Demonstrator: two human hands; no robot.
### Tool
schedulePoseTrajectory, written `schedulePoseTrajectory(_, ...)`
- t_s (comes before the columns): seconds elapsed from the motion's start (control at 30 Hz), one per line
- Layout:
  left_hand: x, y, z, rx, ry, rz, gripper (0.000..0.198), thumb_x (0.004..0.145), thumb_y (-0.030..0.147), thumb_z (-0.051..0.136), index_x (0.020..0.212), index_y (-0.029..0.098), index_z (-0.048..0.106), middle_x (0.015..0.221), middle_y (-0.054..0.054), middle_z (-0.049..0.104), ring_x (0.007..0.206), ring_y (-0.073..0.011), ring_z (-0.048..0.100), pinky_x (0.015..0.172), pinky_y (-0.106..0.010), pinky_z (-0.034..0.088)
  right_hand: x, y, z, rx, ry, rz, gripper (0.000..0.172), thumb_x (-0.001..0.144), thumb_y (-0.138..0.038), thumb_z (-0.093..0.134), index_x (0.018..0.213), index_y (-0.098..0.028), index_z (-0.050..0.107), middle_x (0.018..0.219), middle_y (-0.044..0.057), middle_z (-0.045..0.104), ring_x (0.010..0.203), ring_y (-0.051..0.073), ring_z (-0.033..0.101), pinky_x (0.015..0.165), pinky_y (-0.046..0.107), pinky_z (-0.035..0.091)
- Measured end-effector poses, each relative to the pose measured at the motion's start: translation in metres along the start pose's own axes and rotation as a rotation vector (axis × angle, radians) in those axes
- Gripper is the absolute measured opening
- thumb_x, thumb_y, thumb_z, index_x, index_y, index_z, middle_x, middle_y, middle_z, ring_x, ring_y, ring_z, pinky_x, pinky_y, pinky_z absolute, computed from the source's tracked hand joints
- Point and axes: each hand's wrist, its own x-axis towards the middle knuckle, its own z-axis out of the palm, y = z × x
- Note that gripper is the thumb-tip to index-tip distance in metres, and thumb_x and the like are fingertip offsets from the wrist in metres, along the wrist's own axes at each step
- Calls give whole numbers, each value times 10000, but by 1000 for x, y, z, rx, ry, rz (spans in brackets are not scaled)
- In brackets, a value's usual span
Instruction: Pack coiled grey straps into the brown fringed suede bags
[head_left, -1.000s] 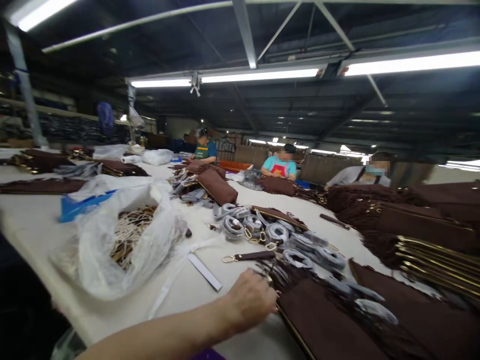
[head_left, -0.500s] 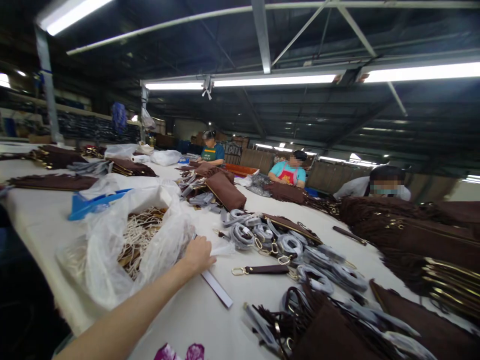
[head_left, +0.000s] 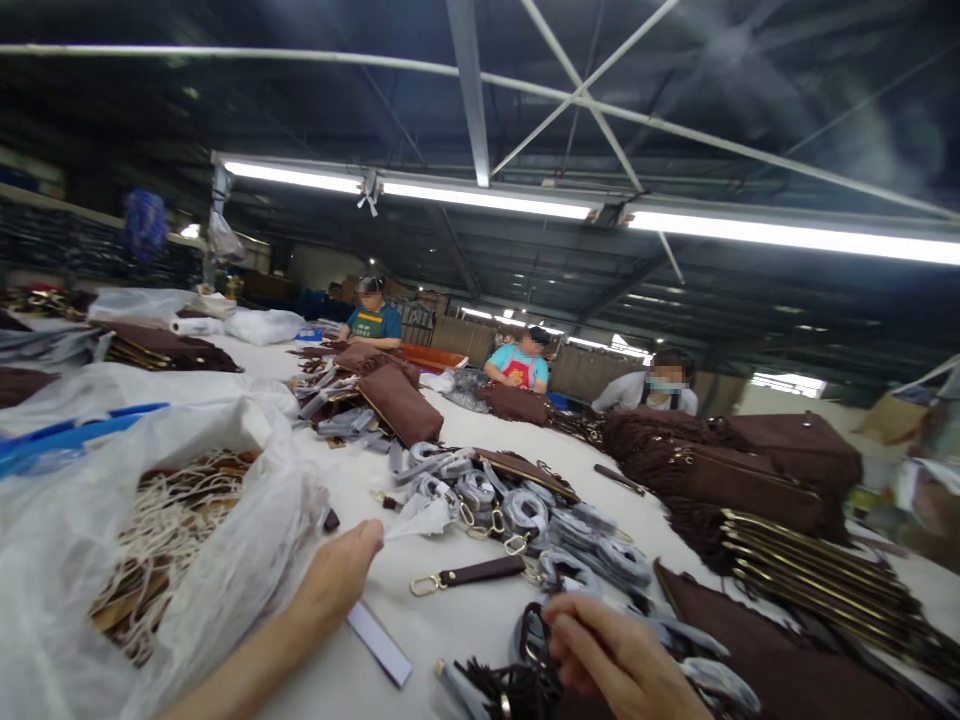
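- The right hand is resting at the near edge, its fingers curling around a dark ring of strap hardware atop a brown fringed bag.
- The left hand is lying on the white tabletop, fingers loosely extended and grasping nothing, touching the clear plastic bag of cream cords at near left.
- A white strip is lying just beside that hand.
- A brown strap with a gold clasp is sitting between the hands, slightly farther.
- Wrapped grey straps are piling up beyond.
- Three seated workers are sitting at the far side.
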Motion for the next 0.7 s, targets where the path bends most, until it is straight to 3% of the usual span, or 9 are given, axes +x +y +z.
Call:
schedulePoseTrajectory(0.17, -2, 7, -1, -9, -9, 30, 171, 964, 158, 336, 877, 221, 469, 868, -31, 655, 818, -187, 634, 692, -262, 388, 73, -30, 35, 294, 99, -29, 305, 895, -459, 428, 940, -206, 592, 739, 7, 635, 629, 183, 658, 518, 241, 503)
schedulePoseTrajectory(0.3, -3, 9, -2, -10, -16, 41, 185, 958, 144, 337, 885, 219, 490, 875, -32, 660, 826, -188, 640, 701, -260, 397, 96, -44, 54, 194, 117, -84, 220, 903, -386, 448, 874, -209, 575, 600, -31, 600, 575, 163, 657, 547, 216, 496)
schedulePoseTrajectory(0.43, -2, 7, -1, -2, -28, 47, 180, 960, 153, 350, 914, 216, 512, 880, -32, 669, 840, -190, 648, 710, -259, 413, 105, -49, 64, 33, 68, -112, 254, 927, -286, 372, 721, -216, 503, 602, -15, 613, 513, 137, 627, 483, 187, 434)
schedulePoseTrajectory(0.57, 3, -4, 0, 40, -57, 19, 220, 952, 116, 325, 972, 202, 527, 921, -58, 678, 881, -211, 658, 734, -281, 436, 100, -38, 49, -139, 106, -112, 219, 884, -251, 445, 671, -224, 487, 573, -11, 582, 565, 167, 597, 566, 233, 382)
schedulePoseTrajectory(0.7, 6, -17, -1, 93, -98, -41, 281, 947, 95, 279, 1028, 173, 536, 1012, -114, 673, 908, -246, 662, 726, -320, 469, 78, 1, 8, -253, 176, -14, 223, 844, -286, 436, 628, -229, 451, 560, 9, 555, 573, 198, 568, 574, 273, 349)
